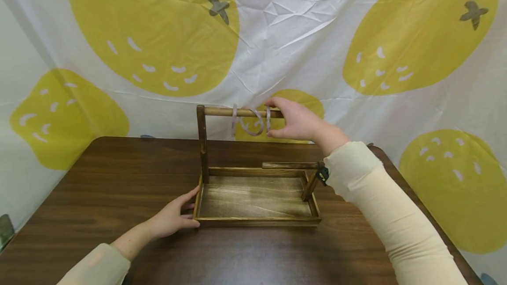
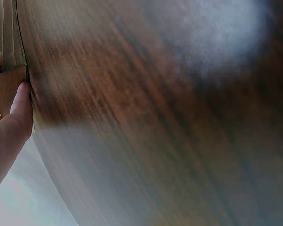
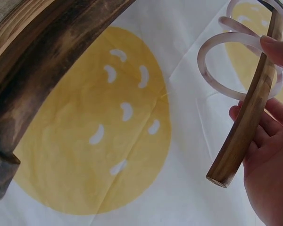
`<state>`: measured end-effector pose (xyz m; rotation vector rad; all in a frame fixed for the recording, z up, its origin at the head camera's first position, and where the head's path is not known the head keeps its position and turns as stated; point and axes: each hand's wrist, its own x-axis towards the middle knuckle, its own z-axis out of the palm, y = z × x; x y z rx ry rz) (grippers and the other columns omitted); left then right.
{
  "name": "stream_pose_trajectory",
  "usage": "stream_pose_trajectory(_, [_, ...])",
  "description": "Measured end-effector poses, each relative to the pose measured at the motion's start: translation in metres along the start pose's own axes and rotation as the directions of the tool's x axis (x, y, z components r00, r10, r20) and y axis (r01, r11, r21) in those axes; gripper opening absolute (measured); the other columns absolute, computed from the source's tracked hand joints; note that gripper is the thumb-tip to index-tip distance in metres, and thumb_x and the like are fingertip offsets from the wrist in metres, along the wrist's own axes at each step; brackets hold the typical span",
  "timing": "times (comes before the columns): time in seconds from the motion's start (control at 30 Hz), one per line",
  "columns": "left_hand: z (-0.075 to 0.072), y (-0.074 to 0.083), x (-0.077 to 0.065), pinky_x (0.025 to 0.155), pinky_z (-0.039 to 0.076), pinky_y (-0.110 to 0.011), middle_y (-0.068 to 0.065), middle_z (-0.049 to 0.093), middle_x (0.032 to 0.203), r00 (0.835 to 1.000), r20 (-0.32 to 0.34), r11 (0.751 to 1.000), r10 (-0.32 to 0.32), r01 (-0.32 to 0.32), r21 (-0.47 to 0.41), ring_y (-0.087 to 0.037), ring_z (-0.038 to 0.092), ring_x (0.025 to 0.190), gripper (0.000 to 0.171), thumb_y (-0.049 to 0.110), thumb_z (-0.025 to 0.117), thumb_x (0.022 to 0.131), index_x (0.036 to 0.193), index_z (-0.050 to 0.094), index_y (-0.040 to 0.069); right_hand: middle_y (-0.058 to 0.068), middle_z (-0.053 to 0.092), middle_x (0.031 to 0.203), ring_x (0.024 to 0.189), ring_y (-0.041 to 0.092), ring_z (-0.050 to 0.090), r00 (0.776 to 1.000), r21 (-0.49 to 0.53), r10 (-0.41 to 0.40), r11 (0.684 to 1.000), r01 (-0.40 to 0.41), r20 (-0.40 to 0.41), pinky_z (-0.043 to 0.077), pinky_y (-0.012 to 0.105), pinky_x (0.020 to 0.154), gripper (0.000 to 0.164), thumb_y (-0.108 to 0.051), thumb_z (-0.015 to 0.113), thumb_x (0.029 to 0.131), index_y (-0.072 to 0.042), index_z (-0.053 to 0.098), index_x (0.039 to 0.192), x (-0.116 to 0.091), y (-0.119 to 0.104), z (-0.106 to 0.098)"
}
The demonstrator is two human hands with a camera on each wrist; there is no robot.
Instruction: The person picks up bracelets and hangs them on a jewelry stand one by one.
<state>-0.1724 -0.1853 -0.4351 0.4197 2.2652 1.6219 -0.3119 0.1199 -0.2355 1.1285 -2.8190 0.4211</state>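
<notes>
A wooden tray [image 1: 253, 222] carries two posts, each with a sideways bar. Three pale, translucent bangles hang on the taller bar [image 1: 218, 111]. The right hand [image 1: 297, 118] pinches the rightmost bangle [image 1: 268, 119] between thumb and fingers, near that bar's free end. Left of it, the middle bangle [image 1: 259, 129] hangs turned at an angle; another bangle [image 1: 234, 120] stands edge-on. In the right wrist view, the bar [image 3: 240, 136] passes through the rings, with fingers beneath it. Fingers and thumb of the left hand [image 1: 170, 217] are spread against the tray's left end.
The shorter bar [image 1: 289, 166] sits low on the right post [image 1: 310, 186], close to the right sleeve [image 1: 358, 170]. Everything stands on a dark wooden table [image 1: 138, 166]. Behind hangs a white cloth [image 1: 293, 25] printed with yellow lemons.
</notes>
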Motion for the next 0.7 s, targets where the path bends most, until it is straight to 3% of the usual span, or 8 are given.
stream_pose_trajectory(0.43, [0.001, -0.001, 0.001, 0.095, 0.053, -0.035, -0.035, 0.006, 0.15, 1.0, 0.0, 1.0, 0.006, -0.006, -0.004, -0.052, 0.034, 0.128, 0.095, 0.004, 0.072, 0.079, 0.149, 0.008, -0.003, 0.011, 0.052, 0.133, 0.125, 0.028, 0.048, 1.0, 0.003, -0.009, 1.0, 0.009, 0.001, 0.04, 0.042, 0.108, 0.073, -0.032, 0.076, 0.075, -0.005, 0.043, 0.134, -0.003, 0.0, -0.001])
stream_pose_trajectory(0.6, [0.001, -0.001, 0.002, 0.095, 0.053, -0.037, -0.036, 0.005, 0.149, 1.0, 0.015, 1.0, 0.01, -0.009, -0.01, -0.052, 0.034, 0.128, 0.096, 0.003, 0.072, 0.079, 0.149, 0.006, -0.004, 0.012, 0.036, 0.148, 0.137, 0.03, 0.033, 1.0, 0.012, 0.015, 1.0, -0.015, -0.003, 0.029, 0.046, 0.115, 0.085, -0.043, 0.07, 0.079, -0.008, 0.029, 0.145, -0.007, -0.002, -0.003])
stream_pose_trajectory(0.7, [-0.001, 0.002, 0.002, 0.097, 0.051, -0.041, -0.036, 0.008, 0.149, 1.0, -0.002, 0.999, 0.024, -0.024, 0.038, -0.051, 0.035, 0.128, 0.096, 0.009, 0.073, 0.08, 0.148, 0.006, -0.005, 0.012, 0.03, 0.151, 0.142, 0.031, 0.022, 0.999, 0.017, 0.023, 1.0, -0.022, -0.034, 0.018, 0.048, 0.119, 0.086, -0.047, 0.066, 0.082, -0.01, 0.025, 0.148, -0.012, -0.003, -0.004])
